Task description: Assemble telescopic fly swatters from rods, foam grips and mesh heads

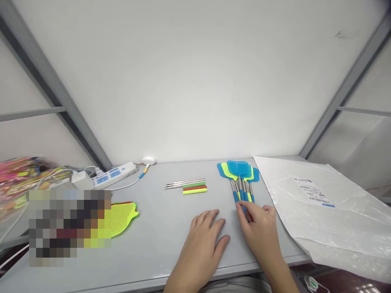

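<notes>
Several fly swatters with blue and yellow-green heads [238,169] lie fanned together at the right of the table, heads toward the wall. My right hand [259,226] is closed at the near end of their blue and yellow handles [244,196], thumb and forefinger pinched on a blue handle; the fingers hide the handle ends. My left hand [203,248] rests on the table with its fingers apart, holding nothing. Beyond it lie green, red and yellow handle tubes [194,190] beside several thin metal rods [175,184].
Perforated yellow-green swatter heads [122,219] lie at the left, partly behind a blurred-out patch. A power strip [114,175] with cables and bagged colourful items [15,183] are behind. A large white plastic bag [330,215] covers the table's right end.
</notes>
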`<move>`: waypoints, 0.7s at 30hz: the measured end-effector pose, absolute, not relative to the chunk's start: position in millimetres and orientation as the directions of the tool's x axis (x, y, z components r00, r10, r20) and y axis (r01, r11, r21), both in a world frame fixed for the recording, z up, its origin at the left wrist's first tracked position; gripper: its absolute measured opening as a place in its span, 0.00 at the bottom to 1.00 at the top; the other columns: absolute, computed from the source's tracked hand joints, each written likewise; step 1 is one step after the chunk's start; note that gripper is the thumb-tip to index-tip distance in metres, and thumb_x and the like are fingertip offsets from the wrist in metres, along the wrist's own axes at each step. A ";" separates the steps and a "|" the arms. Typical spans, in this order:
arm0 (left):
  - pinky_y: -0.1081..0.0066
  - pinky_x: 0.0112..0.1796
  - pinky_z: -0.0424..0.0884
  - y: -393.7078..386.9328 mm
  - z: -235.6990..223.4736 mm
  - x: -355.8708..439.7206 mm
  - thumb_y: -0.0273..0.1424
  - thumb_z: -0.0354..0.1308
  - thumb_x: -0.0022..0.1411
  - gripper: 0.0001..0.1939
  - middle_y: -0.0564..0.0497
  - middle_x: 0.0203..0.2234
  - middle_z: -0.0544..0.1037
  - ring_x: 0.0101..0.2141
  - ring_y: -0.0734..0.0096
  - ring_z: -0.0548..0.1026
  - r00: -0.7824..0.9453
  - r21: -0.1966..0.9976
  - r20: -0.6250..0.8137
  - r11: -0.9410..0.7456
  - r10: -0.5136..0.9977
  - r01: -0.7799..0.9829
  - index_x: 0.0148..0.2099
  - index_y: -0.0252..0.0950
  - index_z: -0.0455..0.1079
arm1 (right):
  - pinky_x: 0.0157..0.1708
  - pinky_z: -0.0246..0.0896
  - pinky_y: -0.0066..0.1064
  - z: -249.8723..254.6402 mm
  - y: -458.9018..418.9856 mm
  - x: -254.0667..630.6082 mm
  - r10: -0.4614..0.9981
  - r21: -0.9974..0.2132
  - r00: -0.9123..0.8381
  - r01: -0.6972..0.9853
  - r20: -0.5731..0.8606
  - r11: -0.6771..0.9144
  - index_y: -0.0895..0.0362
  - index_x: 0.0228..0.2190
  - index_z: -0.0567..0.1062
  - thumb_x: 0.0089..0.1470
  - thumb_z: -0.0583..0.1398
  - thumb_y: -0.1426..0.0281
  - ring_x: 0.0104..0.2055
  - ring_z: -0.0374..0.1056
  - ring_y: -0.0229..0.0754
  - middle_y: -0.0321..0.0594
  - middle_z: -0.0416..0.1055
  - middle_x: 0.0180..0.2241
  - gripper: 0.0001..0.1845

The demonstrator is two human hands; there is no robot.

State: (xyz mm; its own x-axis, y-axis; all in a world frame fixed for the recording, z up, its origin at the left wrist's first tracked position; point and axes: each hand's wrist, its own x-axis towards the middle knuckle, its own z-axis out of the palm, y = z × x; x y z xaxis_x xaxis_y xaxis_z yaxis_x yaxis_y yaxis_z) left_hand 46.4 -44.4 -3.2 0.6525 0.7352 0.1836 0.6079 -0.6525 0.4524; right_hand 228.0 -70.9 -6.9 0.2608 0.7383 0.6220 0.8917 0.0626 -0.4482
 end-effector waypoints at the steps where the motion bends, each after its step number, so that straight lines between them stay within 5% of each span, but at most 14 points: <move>1: 0.54 0.58 0.59 -45.4 -2.0 45.6 0.38 0.48 0.69 0.18 0.50 0.62 0.63 0.60 0.58 0.59 0.652 0.465 0.186 -0.650 0.735 0.601 0.59 0.46 0.66 | 0.38 0.47 0.38 -2.6 -70.2 223.6 0.770 -0.455 0.222 0.885 0.598 0.099 0.56 0.35 0.77 0.63 0.55 0.65 0.23 0.63 0.37 0.34 0.71 0.22 0.12; 5: 0.55 0.59 0.58 -46.1 -0.8 33.0 0.37 0.51 0.68 0.20 0.49 0.62 0.63 0.60 0.58 0.59 0.621 0.483 0.184 -0.620 0.762 0.619 0.61 0.46 0.63 | 0.40 0.51 0.37 22.4 -58.7 204.8 0.928 -0.398 -0.086 0.886 0.363 0.238 0.54 0.41 0.76 0.64 0.52 0.65 0.34 0.68 0.43 0.39 0.75 0.34 0.13; 10: 0.50 0.60 0.55 -37.8 -1.6 3.5 0.39 0.50 0.67 0.23 0.45 0.65 0.58 0.63 0.50 0.54 0.461 0.462 0.174 -0.486 0.870 0.742 0.63 0.43 0.62 | 0.40 0.56 0.36 52.1 -15.2 181.6 0.941 -0.269 -0.324 0.902 0.092 0.337 0.55 0.48 0.73 0.64 0.49 0.67 0.43 0.70 0.49 0.46 0.72 0.43 0.17; 16: 0.44 0.61 0.47 -30.4 -4.1 6.1 0.39 0.51 0.65 0.30 0.42 0.69 0.47 0.66 0.44 0.45 0.355 0.511 0.102 -0.355 0.929 0.783 0.67 0.41 0.55 | 0.38 0.58 0.30 62.0 79.4 158.0 0.859 -0.250 -0.509 0.840 -0.055 0.482 0.56 0.39 0.77 0.63 0.49 0.67 0.39 0.70 0.44 0.46 0.72 0.41 0.17; 21: 0.34 0.58 0.41 -22.2 -7.7 19.1 0.44 0.50 0.64 0.34 0.43 0.70 0.38 0.67 0.44 0.34 0.351 0.539 0.039 -0.315 0.936 0.781 0.70 0.44 0.48 | 0.35 0.59 0.31 49.3 141.9 144.3 0.835 -0.246 -0.545 0.823 -0.083 0.512 0.57 0.41 0.77 0.59 0.53 0.67 0.39 0.69 0.45 0.47 0.72 0.43 0.15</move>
State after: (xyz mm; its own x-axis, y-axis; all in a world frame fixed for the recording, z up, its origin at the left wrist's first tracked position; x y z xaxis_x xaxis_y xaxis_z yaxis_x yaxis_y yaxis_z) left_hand 19.1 -22.2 -7.7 0.3507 0.9357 0.0386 0.7810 -0.3150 0.5392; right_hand 144.3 141.9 49.3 -0.5446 0.8345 -0.0835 0.8229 0.5124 -0.2457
